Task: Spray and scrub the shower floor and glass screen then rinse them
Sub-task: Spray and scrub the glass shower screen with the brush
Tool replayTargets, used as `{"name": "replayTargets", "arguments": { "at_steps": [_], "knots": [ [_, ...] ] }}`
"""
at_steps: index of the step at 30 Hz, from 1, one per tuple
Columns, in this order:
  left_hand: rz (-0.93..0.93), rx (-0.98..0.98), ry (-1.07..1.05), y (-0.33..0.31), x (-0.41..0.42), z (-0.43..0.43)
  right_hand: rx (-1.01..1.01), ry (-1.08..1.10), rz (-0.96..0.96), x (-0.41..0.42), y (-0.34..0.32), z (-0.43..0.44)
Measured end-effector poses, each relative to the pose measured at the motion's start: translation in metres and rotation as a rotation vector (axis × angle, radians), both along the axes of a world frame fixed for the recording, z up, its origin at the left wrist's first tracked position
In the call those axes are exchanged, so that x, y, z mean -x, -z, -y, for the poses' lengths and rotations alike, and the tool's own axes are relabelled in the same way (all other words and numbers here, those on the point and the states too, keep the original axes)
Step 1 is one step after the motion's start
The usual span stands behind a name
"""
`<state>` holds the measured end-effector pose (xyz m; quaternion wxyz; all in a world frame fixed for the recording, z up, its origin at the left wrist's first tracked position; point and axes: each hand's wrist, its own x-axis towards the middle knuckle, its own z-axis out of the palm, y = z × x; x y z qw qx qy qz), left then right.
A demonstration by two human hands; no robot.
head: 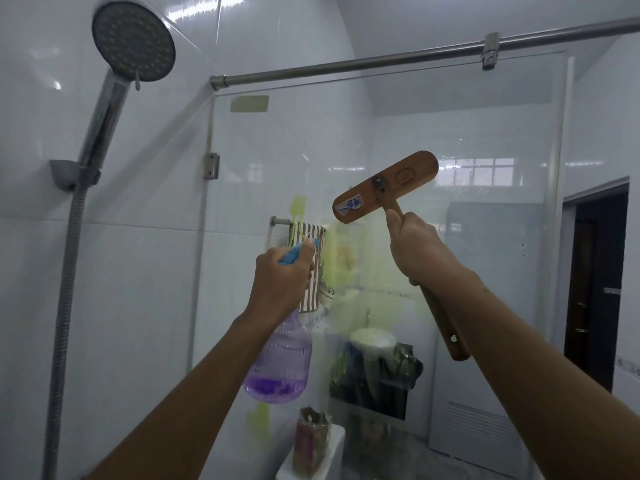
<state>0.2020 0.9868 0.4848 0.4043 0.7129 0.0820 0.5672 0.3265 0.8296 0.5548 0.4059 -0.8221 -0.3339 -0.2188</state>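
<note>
The glass screen [467,140] stands in front of me, streaked with yellow-green liquid around its middle and lower left. My left hand [282,278] grips the blue trigger head of a clear purple spray bottle [278,368], nozzle aimed at the glass. The bottle holds purple liquid in its lower part. My right hand [419,247] holds the wooden handle of a scrub brush [384,187], whose flat wooden back faces me, raised against the glass at about head height. The shower floor is out of view.
A chrome shower head [133,41] sits in its wall bracket at the upper left, hose hanging down. A steel rail [363,62] braces the top of the screen. Behind the glass are a striped towel on a bar [311,237], a toilet and a dark doorway [595,278].
</note>
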Motion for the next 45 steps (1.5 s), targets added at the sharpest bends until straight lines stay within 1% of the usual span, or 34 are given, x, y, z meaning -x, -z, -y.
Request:
{"name": "replayTargets", "arguments": {
  "at_steps": [4, 9, 11, 13, 14, 15, 16, 18, 21, 23, 24, 25, 27, 29, 31, 34, 35, 36, 37, 40, 41, 43, 45],
  "knots": [
    [0.002, 0.01, -0.02, 0.001, 0.0, -0.003, -0.014, 0.004, 0.016, 0.001, 0.0, -0.004],
    [0.057, -0.01, -0.051, 0.001, 0.001, -0.002, -0.025, -0.05, 0.063, 0.016, -0.005, -0.023],
    [0.103, -0.009, -0.057, -0.002, 0.004, -0.002, 0.059, -0.094, 0.122, 0.027, 0.0, -0.026],
    [0.152, -0.001, -0.047, 0.001, 0.011, -0.006, 0.254, -0.13, 0.194, 0.029, 0.026, -0.027],
    [0.164, 0.0, -0.049, 0.003, 0.013, -0.006, 0.35, -0.126, 0.202, 0.03, 0.045, -0.023],
    [0.16, 0.0, -0.074, 0.009, 0.019, -0.012, 0.404, -0.132, 0.195, 0.031, 0.065, -0.026],
    [0.15, 0.002, -0.085, 0.012, 0.021, -0.015, 0.414, -0.127, 0.178, 0.032, 0.075, -0.022],
    [0.119, 0.005, -0.08, 0.019, 0.024, -0.019, 0.375, -0.126, 0.196, 0.026, 0.068, -0.017],
    [0.08, 0.002, -0.068, 0.027, 0.024, -0.023, 0.23, -0.012, 0.265, 0.006, 0.014, -0.008],
    [0.072, 0.0, -0.07, 0.03, 0.024, -0.022, 0.067, 0.039, 0.229, -0.004, -0.014, 0.005],
    [0.075, 0.004, -0.073, 0.03, 0.024, -0.02, 0.032, 0.024, 0.2, -0.005, -0.013, 0.008],
    [0.08, 0.005, -0.075, 0.029, 0.025, -0.019, 0.09, 0.027, 0.22, -0.005, -0.004, 0.006],
    [0.094, 0.029, -0.064, 0.029, 0.024, -0.012, 0.33, 0.023, 0.298, 0.005, 0.035, 0.004],
    [0.075, 0.028, -0.067, 0.029, 0.021, -0.007, 0.416, -0.063, 0.292, 0.014, 0.067, 0.003],
    [0.063, 0.01, -0.068, 0.029, 0.02, -0.002, 0.37, -0.086, 0.308, 0.008, 0.061, 0.003],
    [0.057, 0.011, -0.073, 0.027, 0.019, 0.001, 0.135, 0.01, 0.288, -0.015, 0.015, 0.001],
    [0.062, 0.014, -0.075, 0.026, 0.018, 0.002, 0.083, 0.032, 0.282, -0.018, 0.005, 0.003],
    [0.068, 0.016, -0.081, 0.025, 0.018, 0.001, 0.075, 0.019, 0.27, -0.018, 0.003, 0.001],
    [0.072, 0.01, -0.09, 0.023, 0.017, 0.001, 0.126, -0.008, 0.26, -0.013, 0.011, 0.0],
    [0.07, -0.006, -0.112, 0.021, 0.014, 0.002, 0.465, -0.063, 0.289, 0.014, 0.06, 0.001],
    [0.067, 0.002, -0.109, 0.021, 0.015, 0.001, 0.513, -0.074, 0.332, 0.015, 0.066, 0.001],
    [0.064, 0.02, -0.095, 0.021, 0.015, -0.001, 0.473, -0.042, 0.413, 0.008, 0.046, -0.001],
    [0.053, 0.036, -0.089, 0.022, 0.018, -0.002, 0.371, 0.025, 0.398, -0.003, 0.007, -0.005]
  ]
}}
